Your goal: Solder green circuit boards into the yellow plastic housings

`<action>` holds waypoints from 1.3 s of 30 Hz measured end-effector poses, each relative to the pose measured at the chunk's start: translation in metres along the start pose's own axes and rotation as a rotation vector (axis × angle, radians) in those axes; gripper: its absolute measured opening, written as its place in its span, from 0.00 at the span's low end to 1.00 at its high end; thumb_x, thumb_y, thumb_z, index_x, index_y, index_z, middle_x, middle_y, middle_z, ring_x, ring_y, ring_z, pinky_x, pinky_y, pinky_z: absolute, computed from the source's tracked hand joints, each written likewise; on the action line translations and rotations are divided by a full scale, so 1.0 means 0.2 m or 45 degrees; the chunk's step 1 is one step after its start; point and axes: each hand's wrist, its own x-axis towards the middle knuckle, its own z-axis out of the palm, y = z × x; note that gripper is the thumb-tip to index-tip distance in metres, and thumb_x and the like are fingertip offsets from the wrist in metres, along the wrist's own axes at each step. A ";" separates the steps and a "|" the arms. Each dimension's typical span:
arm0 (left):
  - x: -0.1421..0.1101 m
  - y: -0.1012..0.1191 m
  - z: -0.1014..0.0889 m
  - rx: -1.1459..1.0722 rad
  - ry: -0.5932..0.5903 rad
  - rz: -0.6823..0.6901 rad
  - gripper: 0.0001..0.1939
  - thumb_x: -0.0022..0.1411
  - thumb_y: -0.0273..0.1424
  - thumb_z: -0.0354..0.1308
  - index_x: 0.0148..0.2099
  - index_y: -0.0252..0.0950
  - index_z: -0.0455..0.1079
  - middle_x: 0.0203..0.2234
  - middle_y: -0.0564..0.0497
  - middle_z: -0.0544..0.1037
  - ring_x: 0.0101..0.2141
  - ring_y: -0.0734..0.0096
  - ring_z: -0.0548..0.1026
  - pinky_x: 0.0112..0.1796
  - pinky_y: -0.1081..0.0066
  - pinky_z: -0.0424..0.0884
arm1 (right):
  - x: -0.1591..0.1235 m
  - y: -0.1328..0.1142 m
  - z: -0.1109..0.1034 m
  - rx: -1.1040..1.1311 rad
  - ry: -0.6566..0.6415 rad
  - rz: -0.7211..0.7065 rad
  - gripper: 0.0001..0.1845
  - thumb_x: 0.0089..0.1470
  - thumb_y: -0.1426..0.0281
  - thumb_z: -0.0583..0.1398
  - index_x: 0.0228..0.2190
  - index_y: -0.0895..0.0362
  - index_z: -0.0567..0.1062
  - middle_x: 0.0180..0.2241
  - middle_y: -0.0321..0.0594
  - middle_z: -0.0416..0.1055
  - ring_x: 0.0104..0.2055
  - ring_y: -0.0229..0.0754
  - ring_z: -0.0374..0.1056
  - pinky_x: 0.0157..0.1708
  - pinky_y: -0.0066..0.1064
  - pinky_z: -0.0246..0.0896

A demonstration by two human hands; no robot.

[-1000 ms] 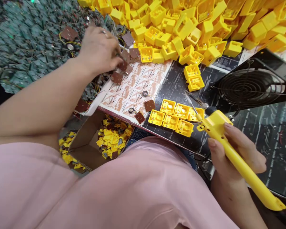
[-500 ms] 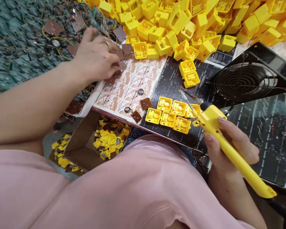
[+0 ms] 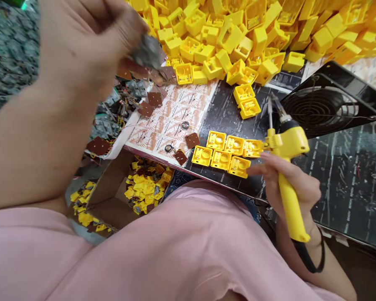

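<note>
My left hand [image 3: 90, 46], raised at the upper left, is closed on a grey circuit board [image 3: 148, 51], blurred by motion; its fingertips are partly hidden. In my right hand [image 3: 296, 184] is a yellow soldering gun [image 3: 290, 188], its tip pointing up and away toward the black fan. Beside that hand, two rows of open yellow plastic cases [image 3: 221, 160] lie on the table. Left of these cases are two brown square boards [image 3: 192, 140], with small round speakers [image 3: 169, 148] near them.
A heap of yellow cases [image 3: 207, 46] covers the back of the table. Grey-green circuit boards [image 3: 9, 62] are piled at the left. A black fan [image 3: 319, 102] stands at the right. Below the table edge, a cardboard box [image 3: 108, 205] holds yellow pieces.
My left hand has risen from the brown boards and come nearer the camera, with a grey board in it. My right hand has swung the soldering gun more upright.
</note>
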 end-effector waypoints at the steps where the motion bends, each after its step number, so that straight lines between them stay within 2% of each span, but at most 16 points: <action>1: -0.04 0.07 0.08 -0.063 0.024 -0.114 0.23 0.61 0.50 0.77 0.38 0.33 0.81 0.27 0.57 0.80 0.29 0.75 0.79 0.30 0.69 0.79 | 0.03 -0.02 0.01 0.079 0.004 -0.052 0.14 0.64 0.74 0.67 0.49 0.47 0.81 0.35 0.31 0.85 0.32 0.39 0.83 0.36 0.24 0.80; 2: -0.08 0.14 0.17 -0.111 -0.064 -0.215 0.23 0.59 0.51 0.78 0.36 0.35 0.81 0.27 0.55 0.81 0.28 0.75 0.79 0.29 0.69 0.79 | 0.06 -0.05 0.03 0.144 0.013 -0.078 0.14 0.63 0.76 0.67 0.48 0.48 0.80 0.39 0.32 0.86 0.36 0.39 0.84 0.38 0.25 0.81; 4: -0.15 0.26 0.33 -0.179 -0.183 -0.250 0.23 0.61 0.52 0.75 0.35 0.36 0.80 0.27 0.53 0.82 0.28 0.73 0.79 0.32 0.67 0.78 | 0.12 -0.10 0.06 0.268 0.048 -0.063 0.18 0.60 0.75 0.70 0.50 0.49 0.77 0.46 0.34 0.85 0.40 0.39 0.84 0.38 0.26 0.82; 8: -0.25 0.38 0.54 -0.094 -0.479 -0.076 0.19 0.67 0.51 0.68 0.35 0.40 0.81 0.33 0.51 0.84 0.37 0.66 0.82 0.40 0.64 0.78 | 0.19 -0.16 0.09 0.374 0.124 -0.035 0.26 0.59 0.74 0.72 0.53 0.44 0.72 0.50 0.32 0.82 0.39 0.37 0.81 0.29 0.25 0.77; 10: -0.27 0.39 0.59 -0.079 -0.533 -0.076 0.16 0.66 0.50 0.69 0.40 0.42 0.82 0.40 0.50 0.85 0.45 0.60 0.84 0.47 0.62 0.80 | 0.20 -0.15 0.08 0.259 0.158 -0.027 0.23 0.62 0.75 0.69 0.52 0.42 0.72 0.47 0.29 0.81 0.39 0.35 0.80 0.32 0.24 0.78; 14: -0.28 0.31 0.61 -0.219 -0.476 -0.101 0.18 0.69 0.46 0.65 0.56 0.43 0.79 0.57 0.48 0.81 0.59 0.57 0.79 0.56 0.60 0.78 | 0.20 -0.12 0.04 0.171 0.289 0.004 0.18 0.62 0.73 0.70 0.49 0.44 0.73 0.43 0.28 0.78 0.37 0.34 0.79 0.33 0.23 0.78; 16: -0.29 0.26 0.62 -0.297 -0.628 -0.132 0.22 0.66 0.46 0.68 0.57 0.41 0.78 0.59 0.47 0.81 0.62 0.54 0.78 0.61 0.57 0.75 | 0.21 -0.12 0.02 0.169 0.332 0.025 0.17 0.61 0.71 0.70 0.48 0.47 0.72 0.44 0.31 0.78 0.36 0.33 0.79 0.31 0.22 0.77; 18: -0.32 0.23 0.66 -0.447 -0.842 -0.244 0.23 0.63 0.47 0.71 0.53 0.39 0.80 0.55 0.45 0.83 0.59 0.54 0.80 0.62 0.56 0.75 | 0.22 -0.12 0.01 0.152 0.308 0.052 0.16 0.63 0.71 0.69 0.48 0.48 0.71 0.43 0.33 0.79 0.36 0.33 0.79 0.31 0.22 0.76; 20: -0.34 0.22 0.71 -0.654 -0.986 -0.434 0.19 0.65 0.48 0.69 0.45 0.37 0.80 0.45 0.45 0.86 0.51 0.57 0.84 0.57 0.58 0.79 | 0.23 -0.11 0.02 0.123 0.258 0.080 0.15 0.66 0.69 0.68 0.50 0.47 0.71 0.42 0.34 0.79 0.36 0.34 0.79 0.31 0.23 0.77; 25: -0.35 0.25 0.74 -0.975 -0.988 -0.919 0.16 0.59 0.43 0.73 0.30 0.38 0.74 0.19 0.55 0.75 0.28 0.66 0.82 0.39 0.63 0.82 | 0.20 -0.01 -0.01 0.049 0.148 -0.016 0.18 0.66 0.67 0.67 0.54 0.46 0.71 0.49 0.37 0.80 0.43 0.39 0.82 0.39 0.29 0.81; 28: -0.33 0.24 0.70 -1.033 -1.029 -1.089 0.13 0.57 0.38 0.73 0.29 0.38 0.74 0.16 0.57 0.69 0.20 0.70 0.76 0.30 0.67 0.79 | 0.17 0.03 -0.04 0.020 0.004 -0.214 0.25 0.62 0.70 0.69 0.57 0.46 0.70 0.57 0.40 0.80 0.58 0.46 0.79 0.59 0.44 0.77; 30: -0.33 0.23 0.67 -1.087 -1.059 -1.142 0.14 0.56 0.37 0.74 0.28 0.38 0.73 0.16 0.58 0.67 0.18 0.72 0.74 0.26 0.70 0.76 | 0.16 0.03 -0.04 0.009 -0.130 -0.333 0.24 0.61 0.71 0.70 0.55 0.46 0.71 0.60 0.41 0.79 0.62 0.49 0.76 0.65 0.51 0.72; 32: -0.34 0.23 0.66 -1.107 -1.104 -1.133 0.16 0.57 0.39 0.74 0.28 0.38 0.72 0.16 0.57 0.68 0.18 0.73 0.73 0.25 0.70 0.75 | 0.15 0.01 -0.01 0.017 -0.148 -0.365 0.21 0.62 0.73 0.68 0.53 0.47 0.72 0.56 0.40 0.81 0.58 0.47 0.80 0.60 0.47 0.77; 34: -0.36 0.22 0.64 -1.038 -1.108 -1.027 0.18 0.61 0.46 0.71 0.29 0.38 0.75 0.18 0.55 0.71 0.19 0.72 0.74 0.27 0.69 0.76 | 0.13 -0.02 0.02 0.021 -0.022 -0.300 0.19 0.62 0.76 0.68 0.51 0.48 0.72 0.47 0.37 0.84 0.47 0.43 0.83 0.49 0.37 0.81; 37: -0.39 0.20 0.61 -0.733 -0.908 -0.707 0.21 0.66 0.52 0.67 0.39 0.38 0.82 0.29 0.50 0.83 0.30 0.68 0.82 0.37 0.68 0.81 | 0.11 -0.04 0.05 -0.012 0.162 -0.194 0.20 0.60 0.76 0.70 0.49 0.47 0.73 0.37 0.31 0.82 0.35 0.41 0.82 0.36 0.30 0.81; 39: -0.42 0.19 0.59 -0.504 -0.798 -0.483 0.19 0.68 0.49 0.66 0.48 0.40 0.84 0.42 0.47 0.87 0.43 0.64 0.85 0.49 0.65 0.82 | 0.09 -0.05 0.06 0.003 0.198 -0.135 0.18 0.61 0.73 0.70 0.48 0.46 0.73 0.37 0.31 0.82 0.34 0.42 0.82 0.35 0.31 0.82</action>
